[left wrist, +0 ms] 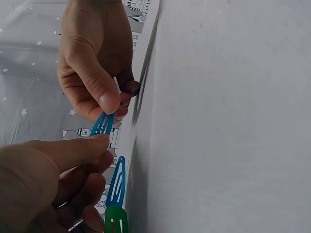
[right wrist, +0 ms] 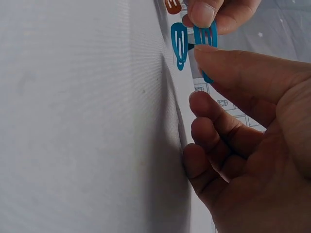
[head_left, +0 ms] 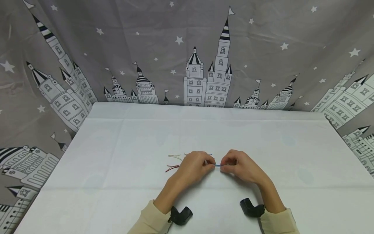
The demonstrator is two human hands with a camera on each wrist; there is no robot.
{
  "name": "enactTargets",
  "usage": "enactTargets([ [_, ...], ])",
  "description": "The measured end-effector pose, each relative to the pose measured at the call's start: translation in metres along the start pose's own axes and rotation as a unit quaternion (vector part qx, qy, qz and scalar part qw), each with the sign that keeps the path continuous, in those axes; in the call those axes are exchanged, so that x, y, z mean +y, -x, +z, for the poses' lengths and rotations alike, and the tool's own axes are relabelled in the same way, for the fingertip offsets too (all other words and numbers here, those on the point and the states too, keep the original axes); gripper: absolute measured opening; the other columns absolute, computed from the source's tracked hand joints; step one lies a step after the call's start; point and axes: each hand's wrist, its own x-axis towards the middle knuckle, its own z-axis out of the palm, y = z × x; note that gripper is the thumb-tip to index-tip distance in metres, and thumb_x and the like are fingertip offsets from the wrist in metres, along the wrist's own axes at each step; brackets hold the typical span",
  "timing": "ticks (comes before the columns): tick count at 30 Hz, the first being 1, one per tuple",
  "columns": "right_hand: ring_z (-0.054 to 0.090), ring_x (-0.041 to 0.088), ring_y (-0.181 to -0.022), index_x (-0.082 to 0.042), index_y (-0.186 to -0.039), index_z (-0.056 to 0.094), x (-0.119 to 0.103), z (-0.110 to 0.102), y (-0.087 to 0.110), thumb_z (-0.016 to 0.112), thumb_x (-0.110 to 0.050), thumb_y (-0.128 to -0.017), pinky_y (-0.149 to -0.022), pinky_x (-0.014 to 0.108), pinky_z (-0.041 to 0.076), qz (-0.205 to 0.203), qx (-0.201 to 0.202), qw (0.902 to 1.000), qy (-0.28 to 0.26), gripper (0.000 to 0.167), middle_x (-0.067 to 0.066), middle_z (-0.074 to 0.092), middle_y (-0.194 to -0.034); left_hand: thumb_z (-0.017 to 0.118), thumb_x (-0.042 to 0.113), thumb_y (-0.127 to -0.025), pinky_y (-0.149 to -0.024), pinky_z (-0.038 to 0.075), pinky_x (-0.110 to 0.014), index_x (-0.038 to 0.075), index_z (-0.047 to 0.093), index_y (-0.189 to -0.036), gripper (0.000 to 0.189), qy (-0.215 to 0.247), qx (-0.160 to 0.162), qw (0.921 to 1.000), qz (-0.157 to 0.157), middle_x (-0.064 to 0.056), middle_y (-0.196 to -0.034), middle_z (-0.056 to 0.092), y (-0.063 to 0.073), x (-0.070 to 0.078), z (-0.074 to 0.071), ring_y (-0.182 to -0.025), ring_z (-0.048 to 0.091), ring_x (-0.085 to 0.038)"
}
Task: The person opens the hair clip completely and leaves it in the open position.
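Observation:
A blue snap hair clip [left wrist: 101, 124] is stretched between my two hands, just over the white table. One end is pinched by the thumb and fingers of my left hand [head_left: 194, 167]. My right hand [head_left: 241, 166] pinches the other end between thumb and forefinger, its remaining fingers loosely bent. Most of this clip is covered by fingertips in the head view. A second blue hair clip [right wrist: 179, 44] lies on the table beyond the hands, and a green hair clip [left wrist: 116, 219] appears near it in the left wrist view.
Left of the hands lie a pale hair clip [head_left: 174, 156] and a reddish hair clip [head_left: 172, 168]. An orange clip [right wrist: 172, 6] shows at the right wrist view's top edge. A grey castle-print curtain [head_left: 163, 42] hangs behind the white table [head_left: 131, 143].

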Motion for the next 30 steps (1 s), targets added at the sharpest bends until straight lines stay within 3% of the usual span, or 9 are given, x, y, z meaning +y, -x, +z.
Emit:
enactTargets([
  [16,0.054,0.015,-0.071,-0.013,-0.087,0.071,-0.012,0.005,-0.002,0.074,-0.007,-0.087,-0.064,0.028,0.045,-0.015,0.029,0.9995,0.003,0.007,-0.004,0.061,-0.081,0.075,0.015,-0.088,-0.058,0.045,-0.021,0.014,0.078,-0.091,0.004,0.024,-0.003,0.9997,-0.006,0.009,-0.078,0.069,0.0,-0.001,-0.008,-0.064,0.056,-0.002],
  [24,0.053,0.014,-0.072,-0.012,-0.088,0.07,-0.018,0.01,-0.004,0.074,-0.009,-0.088,-0.064,0.027,0.045,-0.021,0.038,0.9991,0.004,0.005,-0.004,0.06,-0.082,0.076,0.016,-0.088,-0.06,0.045,-0.022,0.014,0.078,-0.094,0.007,0.018,0.001,0.9998,-0.007,0.008,-0.084,0.071,0.002,-0.003,-0.017,-0.066,0.056,-0.003],
  [30,0.053,0.013,-0.071,-0.011,-0.087,0.07,-0.023,0.017,-0.007,0.074,-0.008,-0.088,-0.063,0.026,0.045,-0.041,0.049,0.9979,0.0,0.005,-0.005,0.059,-0.081,0.077,0.011,-0.086,-0.059,0.045,-0.024,0.012,0.078,-0.094,0.008,0.041,0.01,0.9991,-0.005,0.007,-0.087,0.071,0.007,-0.007,-0.028,-0.066,0.054,-0.006],
])
